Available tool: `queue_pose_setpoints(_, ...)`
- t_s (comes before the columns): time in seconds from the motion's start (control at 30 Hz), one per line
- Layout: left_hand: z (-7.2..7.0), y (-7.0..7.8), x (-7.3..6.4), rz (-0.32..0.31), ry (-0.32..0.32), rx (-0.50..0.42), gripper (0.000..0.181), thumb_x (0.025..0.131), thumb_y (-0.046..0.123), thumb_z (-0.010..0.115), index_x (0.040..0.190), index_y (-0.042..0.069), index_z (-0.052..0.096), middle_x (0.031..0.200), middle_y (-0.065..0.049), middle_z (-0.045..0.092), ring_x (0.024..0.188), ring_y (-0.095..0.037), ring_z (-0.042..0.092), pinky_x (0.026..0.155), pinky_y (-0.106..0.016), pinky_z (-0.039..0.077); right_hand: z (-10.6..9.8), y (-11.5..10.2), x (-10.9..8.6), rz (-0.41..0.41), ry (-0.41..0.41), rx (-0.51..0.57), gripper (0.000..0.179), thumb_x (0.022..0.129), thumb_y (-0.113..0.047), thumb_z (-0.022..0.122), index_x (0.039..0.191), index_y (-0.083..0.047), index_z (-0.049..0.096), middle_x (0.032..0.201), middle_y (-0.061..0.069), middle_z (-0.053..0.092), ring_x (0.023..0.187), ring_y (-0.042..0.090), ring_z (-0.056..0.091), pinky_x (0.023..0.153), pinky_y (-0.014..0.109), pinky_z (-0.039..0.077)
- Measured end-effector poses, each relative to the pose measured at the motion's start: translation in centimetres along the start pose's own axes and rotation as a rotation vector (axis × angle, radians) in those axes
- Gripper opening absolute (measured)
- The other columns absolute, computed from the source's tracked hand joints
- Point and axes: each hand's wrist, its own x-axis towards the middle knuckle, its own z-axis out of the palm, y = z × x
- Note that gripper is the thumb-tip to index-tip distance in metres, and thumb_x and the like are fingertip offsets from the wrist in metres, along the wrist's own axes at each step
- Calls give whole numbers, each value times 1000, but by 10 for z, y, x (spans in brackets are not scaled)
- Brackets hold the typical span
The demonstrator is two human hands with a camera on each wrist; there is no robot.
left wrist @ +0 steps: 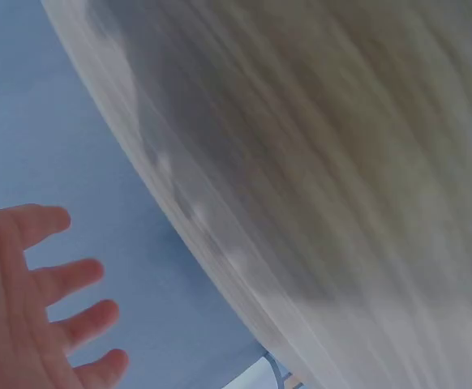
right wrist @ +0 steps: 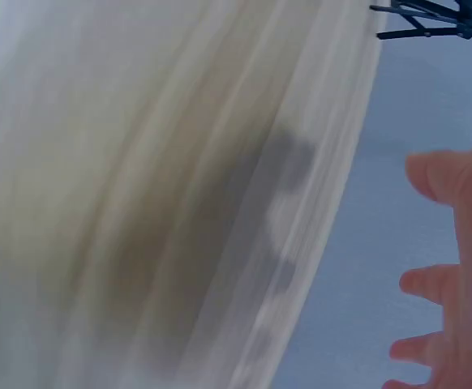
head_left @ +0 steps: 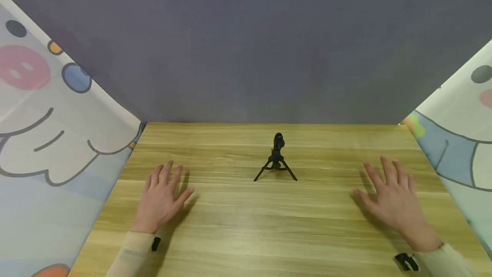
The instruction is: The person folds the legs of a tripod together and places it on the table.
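A small black tripod (head_left: 276, 157) stands upright on the wooden table (head_left: 269, 234), its legs spread, near the middle of the far half. To its left, my left hand (head_left: 159, 200) hovers palm down with fingers spread, holding nothing. On the other side, my right hand (head_left: 393, 200) is held the same way, fingers apart and nothing in it. Both hands are well away from the tripod. In the right wrist view, the tripod's legs (right wrist: 422, 32) show at the top right corner, beyond the right thumb. The left wrist view has only the left hand (left wrist: 33, 292) and the tabletop.
A plain grey wall (head_left: 269, 46) rises behind the table's far edge. Cartoon-printed sheets flank both sides, one on the left (head_left: 69, 148) and one on the right (head_left: 457, 148). Black straps or clips (head_left: 406, 262) sit at the cream sleeves' cuffs.
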Motion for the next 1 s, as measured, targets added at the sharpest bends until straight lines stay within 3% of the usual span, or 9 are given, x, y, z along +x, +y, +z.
queue_pose_setpoints(0.2,-2,9,9,17,-4,-85,67,95,56,59,141,7,55,143,-22,48,128,-44,42,105,-61,31,1,-4,0,-63,140,92,62,87,-41,70,129,5,59,129,38,51,114,56,45,97,65,32)
queue_pose_setpoints(0.43,-8,25,23,4,-24,-236,57,100,50,55,139,9,58,135,-15,58,122,-40,52,103,-57,38,5,-22,8,-13,114,249,47,86,-19,73,125,5,61,124,32,58,109,53,54,89,63,40)
queue_pose_setpoints(0.67,-6,44,40,23,-13,-365,54,101,51,53,136,11,61,133,-12,61,122,-35,56,98,-55,44,11,-45,22,-43,106,391,43,86,-10,73,126,3,62,122,26,63,107,48,59,86,61,44)
queue_pose_setpoints(0.9,5,62,59,3,-57,-538,52,102,51,51,134,12,62,129,-4,63,111,-23,61,83,-44,54,18,-62,31,-76,125,451,40,86,-4,74,124,2,65,115,21,67,98,39,65,76,55,52)
queue_pose_setpoints(1.0,13,70,67,-1,-85,-615,49,102,48,52,133,10,63,127,-2,64,109,-21,62,82,-43,54,18,-70,36,-68,117,482,38,88,-5,72,125,2,65,113,20,68,96,37,66,72,54,54)
